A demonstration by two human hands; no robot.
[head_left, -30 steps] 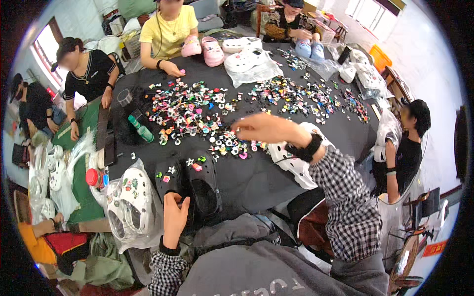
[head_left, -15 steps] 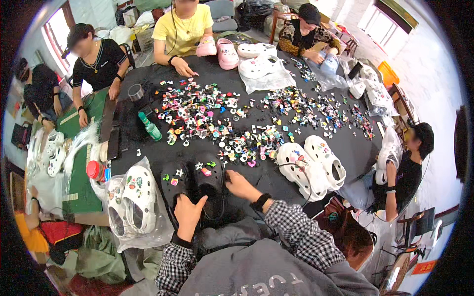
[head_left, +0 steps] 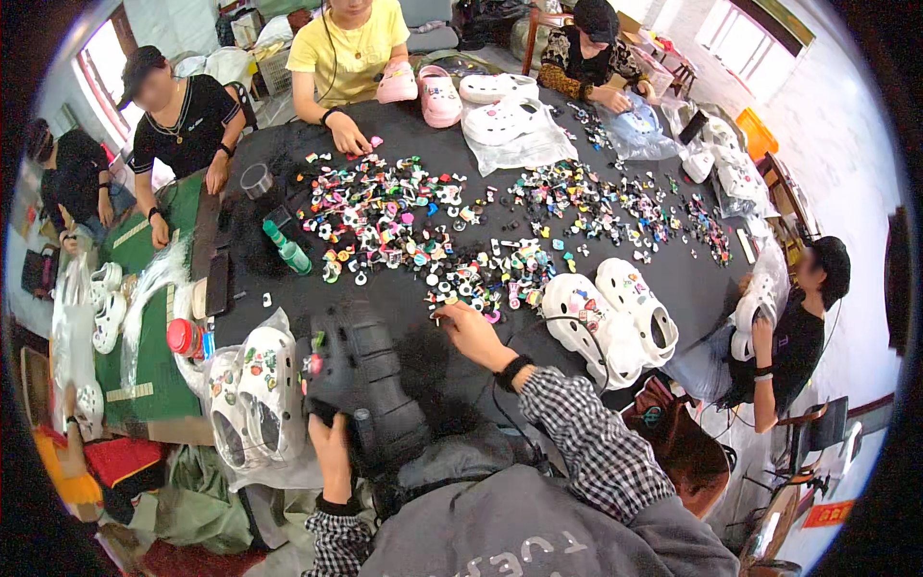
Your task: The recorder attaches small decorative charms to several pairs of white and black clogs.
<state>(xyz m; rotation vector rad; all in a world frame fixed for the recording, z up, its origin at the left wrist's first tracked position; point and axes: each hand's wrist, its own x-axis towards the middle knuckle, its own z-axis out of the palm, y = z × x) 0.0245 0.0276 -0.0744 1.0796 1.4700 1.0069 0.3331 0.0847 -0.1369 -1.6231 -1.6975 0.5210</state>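
Observation:
My left hand [head_left: 330,444] grips a black clog [head_left: 385,370] at its heel end. The clog is tipped on its side, sole toward the right, and blurred by motion; a few bright charms show along its left edge. Whether the second black clog is held with it is hard to make out. Over the near edge of a spread of small colourful shoe charms [head_left: 385,216], my right hand [head_left: 473,337] has its thumb and fingertips drawn together. Anything between those fingertips is too small to name.
White clogs with charms [head_left: 264,385] lie on plastic at the left; another white pair [head_left: 615,322] is at the right. A green bottle [head_left: 286,248], a tape roll [head_left: 257,180] and a red-lidded jar [head_left: 183,337] are on the table [head_left: 260,313]. Several people work around it.
The black clogs, upright before, have been tipped over by my left hand. My right hand has left their side and moved up to the charms. The person in yellow has shifted a hand slightly.

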